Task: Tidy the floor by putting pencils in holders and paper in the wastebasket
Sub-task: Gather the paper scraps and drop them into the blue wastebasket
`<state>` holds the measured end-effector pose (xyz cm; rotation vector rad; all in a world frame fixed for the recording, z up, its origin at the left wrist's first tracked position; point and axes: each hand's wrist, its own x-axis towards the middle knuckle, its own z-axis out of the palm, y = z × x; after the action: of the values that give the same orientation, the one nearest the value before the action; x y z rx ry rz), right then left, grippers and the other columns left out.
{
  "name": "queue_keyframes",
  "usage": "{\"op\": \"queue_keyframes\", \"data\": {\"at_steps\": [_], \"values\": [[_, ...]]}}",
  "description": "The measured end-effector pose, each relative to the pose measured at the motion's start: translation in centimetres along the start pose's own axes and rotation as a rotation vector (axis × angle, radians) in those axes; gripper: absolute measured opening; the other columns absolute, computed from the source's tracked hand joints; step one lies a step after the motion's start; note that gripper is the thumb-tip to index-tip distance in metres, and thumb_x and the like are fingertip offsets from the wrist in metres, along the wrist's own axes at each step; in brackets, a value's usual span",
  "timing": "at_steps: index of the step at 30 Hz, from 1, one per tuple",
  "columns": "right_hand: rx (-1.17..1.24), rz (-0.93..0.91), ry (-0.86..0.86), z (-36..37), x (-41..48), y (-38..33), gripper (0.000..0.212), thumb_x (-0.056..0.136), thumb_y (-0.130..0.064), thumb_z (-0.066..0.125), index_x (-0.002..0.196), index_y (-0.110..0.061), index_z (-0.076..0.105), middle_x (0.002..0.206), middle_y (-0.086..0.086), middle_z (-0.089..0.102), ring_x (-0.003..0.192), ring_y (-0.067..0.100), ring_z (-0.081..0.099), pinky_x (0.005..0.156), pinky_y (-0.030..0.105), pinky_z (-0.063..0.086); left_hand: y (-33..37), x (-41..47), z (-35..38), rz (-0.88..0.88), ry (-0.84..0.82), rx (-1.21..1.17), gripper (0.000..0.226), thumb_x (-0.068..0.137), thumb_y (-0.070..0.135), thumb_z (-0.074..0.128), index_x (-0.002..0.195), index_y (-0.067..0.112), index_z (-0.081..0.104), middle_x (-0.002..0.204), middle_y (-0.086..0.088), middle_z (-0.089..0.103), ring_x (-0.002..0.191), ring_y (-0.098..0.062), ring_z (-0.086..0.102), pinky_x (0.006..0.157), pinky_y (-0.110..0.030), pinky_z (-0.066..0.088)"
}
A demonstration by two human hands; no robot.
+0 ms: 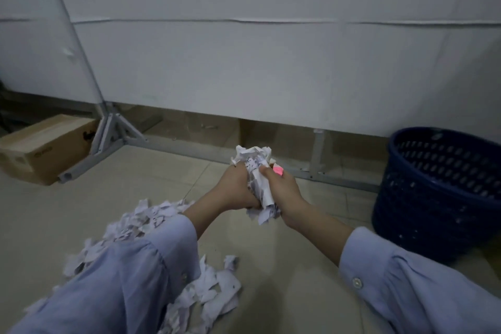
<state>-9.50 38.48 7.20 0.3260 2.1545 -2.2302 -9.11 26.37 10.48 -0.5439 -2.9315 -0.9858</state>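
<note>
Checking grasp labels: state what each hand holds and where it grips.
Both hands hold one wad of crumpled paper: the left hand grips its left side, the right hand its right side.

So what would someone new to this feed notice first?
Most likely the wad of crumpled paper at centre, gripped between the left hand and the right hand, a bright pink scrap showing by the right thumb. Then the dark blue perforated wastebasket at the right, and the heap of torn paper scraps on the floor at lower left.
</note>
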Motion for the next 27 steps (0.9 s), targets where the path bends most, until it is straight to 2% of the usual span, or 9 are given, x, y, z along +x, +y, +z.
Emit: {"op": "queue_keyframes", "data": {"at_steps": [2,4,7,11,14,16,19,22,27], "values": [[-0.006,-0.021,0.011,-2.2,0.2,-1.2,0.026,0.089,-0.036,0.058,0.11,-0.022,0.065,0.104,0.005,0.07,0.095,0.023,0.067,0.09,0.039,0.054,2.3,1.1,0.4,0.037,-0.01,-0.007,0.023,0.063,0.003,0.071,0.083,0.002,0.06,0.083,-0.016,0.066,0.08,-0.025,0.064,0.065,-0.035,0.055],[0.005,-0.054,0.043,-4.9,0.5,-2.5,0.021,0.089,-0.034,0.058,0.106,-0.023,0.066,0.103,0.004,0.07,0.094,0.022,0.066,0.085,0.035,0.054,4.9,2.5,1.0,0.076,-0.017,-0.019,0.026,0.063,0.002,0.072,0.086,0.001,0.06,0.086,-0.016,0.065,0.08,-0.025,0.064,0.065,-0.036,0.056],[0.052,-0.098,0.087,-9.3,0.9,-4.4,0.008,0.089,-0.029,0.058,0.091,-0.027,0.066,0.093,0.0,0.071,0.085,0.017,0.067,0.068,0.026,0.051,8.9,4.7,2.2,0.122,-0.016,-0.011,0.028,0.063,0.002,0.071,0.089,0.001,0.06,0.091,-0.014,0.065,0.08,-0.022,0.061,0.065,-0.031,0.054],[0.082,-0.123,0.167,-15.3,1.4,-6.8,0.009,0.09,-0.026,0.058,0.084,-0.025,0.064,0.08,-0.003,0.067,0.071,0.011,0.064,0.046,0.014,0.046,14.1,7.9,4.5,0.191,-0.025,0.015,0.022,0.063,0.005,0.07,0.082,0.0,0.061,0.085,-0.014,0.067,0.078,-0.022,0.062,0.063,-0.027,0.052],[0.078,-0.136,0.21,-20.1,1.7,-8.0,0.012,0.09,-0.027,0.057,0.096,-0.019,0.063,0.092,0.006,0.069,0.083,0.02,0.066,0.066,0.025,0.053,18.1,10.2,6.8,0.246,-0.045,-0.013,0.024,0.063,0.005,0.073,0.082,0.008,0.06,0.081,-0.006,0.062,0.074,-0.014,0.056,0.049,-0.006,0.039],[0.089,-0.146,0.249,-23.4,1.9,-8.6,0.013,0.09,-0.027,0.057,0.096,-0.018,0.064,0.098,0.01,0.069,0.09,0.025,0.066,0.081,0.033,0.054,20.9,11.4,8.4,0.289,-0.042,-0.04,0.029,0.063,0.005,0.075,0.08,0.015,0.054,0.078,0.002,0.057,0.073,-0.01,0.051,0.048,-0.002,0.033],[0.106,-0.169,0.299,-28.3,2.3,-9.2,0.011,0.091,-0.029,0.057,0.096,-0.021,0.064,0.1,0.008,0.069,0.092,0.023,0.066,0.084,0.034,0.053,24.9,12.9,11.1,0.391,0.007,-0.081,0.041,0.062,0.004,0.078,0.079,0.022,0.045,0.079,0.01,0.042,0.074,-0.007,0.041,0.054,0.006,0.029],[0.098,-0.18,0.366,-32.3,3.0,-9.1,0.011,0.091,-0.029,0.057,0.095,-0.022,0.064,0.099,0.007,0.068,0.09,0.021,0.065,0.082,0.032,0.052,27.5,15.1,14.0,0.432,-0.003,-0.086,0.037,0.064,0.007,0.077,0.097,0.006,0.059,0.088,0.001,0.048,0.084,-0.012,0.046,0.059,0.0,0.029],[0.128,-0.136,0.409,-37.0,4.2,-8.1,0.012,0.092,-0.028,0.056,0.096,-0.02,0.064,0.102,0.007,0.067,0.091,0.022,0.065,0.083,0.032,0.053,30.0,17.6,18.5,0.412,-0.057,-0.076,0.04,0.07,0.012,0.073,0.105,0.0,0.059,0.106,-0.015,0.061,0.101,-0.025,0.057,0.07,-0.011,0.032]]}}
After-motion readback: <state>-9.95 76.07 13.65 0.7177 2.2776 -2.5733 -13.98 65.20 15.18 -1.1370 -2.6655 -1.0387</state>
